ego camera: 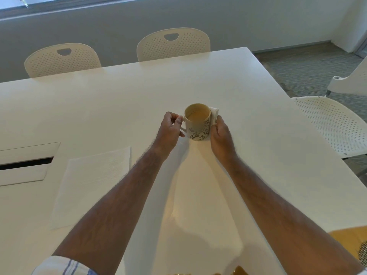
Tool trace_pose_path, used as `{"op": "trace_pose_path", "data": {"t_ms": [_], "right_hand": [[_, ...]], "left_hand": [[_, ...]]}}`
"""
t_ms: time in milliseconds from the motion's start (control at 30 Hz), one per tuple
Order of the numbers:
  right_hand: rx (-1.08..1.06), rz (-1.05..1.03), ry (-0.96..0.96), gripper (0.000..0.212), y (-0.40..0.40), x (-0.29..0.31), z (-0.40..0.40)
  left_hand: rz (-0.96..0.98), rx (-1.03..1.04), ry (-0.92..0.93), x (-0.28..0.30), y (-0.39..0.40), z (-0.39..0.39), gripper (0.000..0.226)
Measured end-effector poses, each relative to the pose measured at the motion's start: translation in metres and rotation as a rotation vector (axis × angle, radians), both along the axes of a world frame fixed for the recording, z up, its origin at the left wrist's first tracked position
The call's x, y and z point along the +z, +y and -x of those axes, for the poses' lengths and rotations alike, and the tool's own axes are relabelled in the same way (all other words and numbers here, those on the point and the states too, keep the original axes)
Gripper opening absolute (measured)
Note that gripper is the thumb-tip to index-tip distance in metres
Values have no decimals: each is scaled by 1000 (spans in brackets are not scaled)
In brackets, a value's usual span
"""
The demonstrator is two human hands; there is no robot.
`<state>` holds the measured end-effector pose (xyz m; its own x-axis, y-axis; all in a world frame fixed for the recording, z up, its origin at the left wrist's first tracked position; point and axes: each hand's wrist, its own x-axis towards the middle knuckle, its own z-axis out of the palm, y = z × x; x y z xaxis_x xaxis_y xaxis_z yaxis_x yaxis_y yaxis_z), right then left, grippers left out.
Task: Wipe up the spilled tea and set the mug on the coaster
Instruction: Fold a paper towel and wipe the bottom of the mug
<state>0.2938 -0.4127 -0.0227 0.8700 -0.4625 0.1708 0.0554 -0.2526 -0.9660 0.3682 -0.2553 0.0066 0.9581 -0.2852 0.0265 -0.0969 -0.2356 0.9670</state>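
**Both hands at the mug, tissue against its right side**

From the head camera, the mug [197,122] stands upright on the white table [248,135], and I take it as the landmark for all places. It is cream with a dark leaf pattern on its lower wall, and it holds light brown tea.

The left hand [169,132] is just left of the mug. Its fingers are curled at the handle [183,130] and the thumb lies close to the rim, so it grips the handle. The right hand [220,135] is just right of the mug. It holds a small white tissue [214,114] and presses it against the right wall of the mug; the upper corner of the tissue shows behind the mug's right edge.

Left of the mug and nearer to the person, a flat white paper towel [95,183] lies on the table. Further left of it is a cable hatch [25,163] with a dark slot. Beyond the mug, at the far edge of the table, stand two perforated white chairs [172,46]. Right of the mug, another white chair [333,126] stands beside the table. A yellow object [349,243] is at the near right corner, well apart from the mug; what it is I cannot tell.
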Motion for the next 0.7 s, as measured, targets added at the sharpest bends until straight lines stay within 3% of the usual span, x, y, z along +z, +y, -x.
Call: {"op": "trace_pose_path", "data": {"t_ms": [433,533,700], "right_hand": [[-76,108,2,52,51,-4,35],[-79,129,-6,48,50,-6,46],[-231,87,-146,53,32,13,42]], "left_hand": [[-76,-165,3,2,8,-10,17],[-68,-181,14,4,8,-10,15],[-43,-192,34,7,9,-10,14]]}}
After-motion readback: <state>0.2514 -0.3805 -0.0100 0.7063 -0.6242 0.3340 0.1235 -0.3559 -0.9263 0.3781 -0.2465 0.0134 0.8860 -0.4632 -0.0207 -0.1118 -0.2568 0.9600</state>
